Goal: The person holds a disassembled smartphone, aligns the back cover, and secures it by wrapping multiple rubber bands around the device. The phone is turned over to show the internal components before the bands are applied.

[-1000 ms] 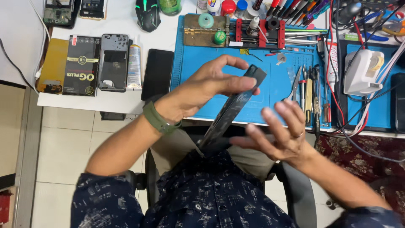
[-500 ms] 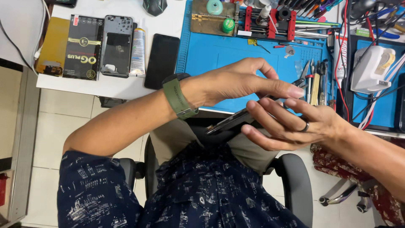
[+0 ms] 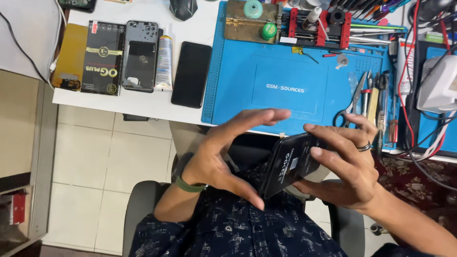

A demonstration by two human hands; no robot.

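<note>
I sit in front of a white table. My right hand (image 3: pixel 350 166), with a ring on one finger, grips a black phone (image 3: pixel 285 164) over my lap; the phone's dark back with small print faces up and it is tilted. My left hand (image 3: pixel 223 154), with a green band at the wrist, hovers to the left of the phone with fingers spread and arched. Its thumb tip lies close to the phone's lower corner. The fingertips reach over the front edge of the blue work mat (image 3: pixel 285 88).
On the white table (image 3: pixel 143 107) lie a second black phone (image 3: pixel 191 74), a bare phone frame (image 3: pixel 139 56), a black box (image 3: pixel 102 57) and a glue tube (image 3: pixel 164 62). Scissors and tweezers (image 3: pixel 362 97) lie on the mat's right side, a red clamp (image 3: pixel 316 24) at the back, cables and a white device (image 3: pixel 438 85) at right.
My left hand has come off the phone, moved left and opened. The phone now rests in my right hand alone, its back turned up. The view has shifted slightly.
</note>
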